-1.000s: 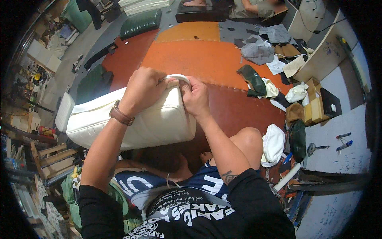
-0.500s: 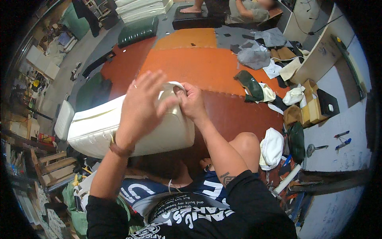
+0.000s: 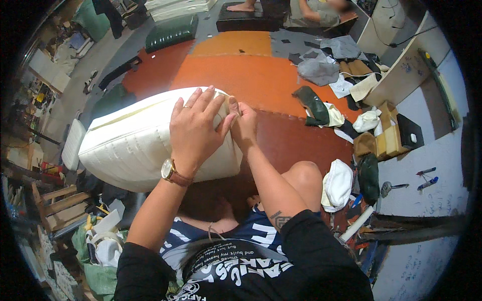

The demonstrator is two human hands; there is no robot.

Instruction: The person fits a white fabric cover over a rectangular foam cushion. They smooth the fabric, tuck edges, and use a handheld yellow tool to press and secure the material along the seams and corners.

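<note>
White quilted cushion (image 3: 125,150): lies crosswise in front of the seated person, long axis left to right, right end under both hands. Stitched seam lines run along its near side; a loose-looking strip of cover runs along its top. Contact with the mat below is hidden.

Left hand (image 3: 198,125): laid on the cushion's top near the right end. Fingers extended, slightly apart; thumb spread toward the right hand. Ring on one finger; brown-strapped wristwatch (image 3: 173,173) at the wrist, dial too small to read.

Right hand (image 3: 243,123): at the cushion's right end, fingers curled, thumb against them, clamped on the cover's edge; the exact grip is partly hidden.

Writing: white printed lettering on the black shirt (image 3: 236,273), near; large white characters on the navy shorts (image 3: 263,231). Faint blue handwriting on the pale board (image 3: 401,203) at right, with pens (image 3: 428,183) lying on it.

Beyond: red mat (image 3: 291,140), then orange mat (image 3: 226,75). Far left, glossy dark green cushion (image 3: 171,34); far side, another person's bare foot (image 3: 241,7) on a black padded block (image 3: 246,21).
</note>
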